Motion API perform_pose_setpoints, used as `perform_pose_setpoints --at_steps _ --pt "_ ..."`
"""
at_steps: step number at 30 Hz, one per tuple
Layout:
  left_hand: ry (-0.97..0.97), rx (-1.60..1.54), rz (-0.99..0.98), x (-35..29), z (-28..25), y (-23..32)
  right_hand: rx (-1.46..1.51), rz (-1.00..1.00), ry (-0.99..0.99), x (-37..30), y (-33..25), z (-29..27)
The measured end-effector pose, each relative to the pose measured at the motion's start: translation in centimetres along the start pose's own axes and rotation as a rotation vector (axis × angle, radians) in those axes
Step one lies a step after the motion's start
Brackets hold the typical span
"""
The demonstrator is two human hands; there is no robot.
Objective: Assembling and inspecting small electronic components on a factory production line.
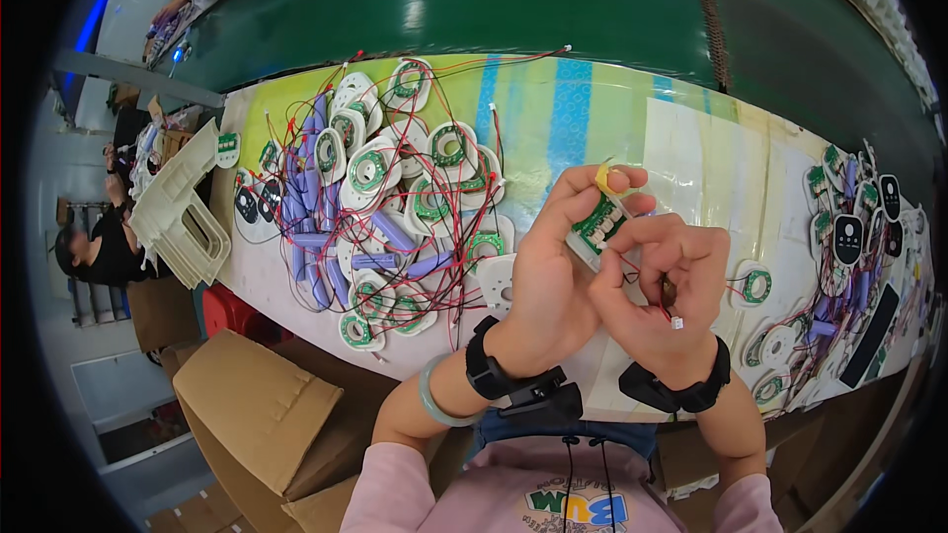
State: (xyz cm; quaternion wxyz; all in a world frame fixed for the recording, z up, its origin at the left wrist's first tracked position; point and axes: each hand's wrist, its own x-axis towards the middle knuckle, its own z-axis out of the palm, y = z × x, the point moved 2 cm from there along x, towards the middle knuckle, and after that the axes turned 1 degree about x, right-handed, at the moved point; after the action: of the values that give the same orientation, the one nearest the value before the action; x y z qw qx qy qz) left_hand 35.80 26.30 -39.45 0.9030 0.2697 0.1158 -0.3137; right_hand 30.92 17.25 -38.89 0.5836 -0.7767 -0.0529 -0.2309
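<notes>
My left hand [551, 271] grips a small green circuit board [600, 223] set in a pale casing, with several white sockets along it. A yellow band [603, 178] wraps one of its fingers. Close against the board, my right hand [681, 271] is closed in a pinch on thin wires; a small white plug [676, 323] on red wire hangs below its fingers. The exact point where the wires meet the board is hidden by the fingers. Both hands are raised over the near part of the table.
A heap of white discs with ring-shaped green boards [368, 171], purple cylindrical cells [316, 192] and tangled wires covers the table's left. Another pile with black panels [847, 239] lies at right. A single ring board [756, 286] sits nearby. Cardboard boxes [257, 405] stand lower left; people work beyond.
</notes>
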Motion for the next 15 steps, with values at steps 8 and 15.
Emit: perform_pose_setpoints --at_steps 8,15 --pt "-0.051 0.002 0.027 -0.03 -0.01 0.07 -0.007 -0.014 0.027 -0.08 0.27 0.09" --pt "-0.036 0.192 0.250 -0.31 0.21 -0.18 -0.011 -0.003 0.028 -0.37 0.34 0.46"
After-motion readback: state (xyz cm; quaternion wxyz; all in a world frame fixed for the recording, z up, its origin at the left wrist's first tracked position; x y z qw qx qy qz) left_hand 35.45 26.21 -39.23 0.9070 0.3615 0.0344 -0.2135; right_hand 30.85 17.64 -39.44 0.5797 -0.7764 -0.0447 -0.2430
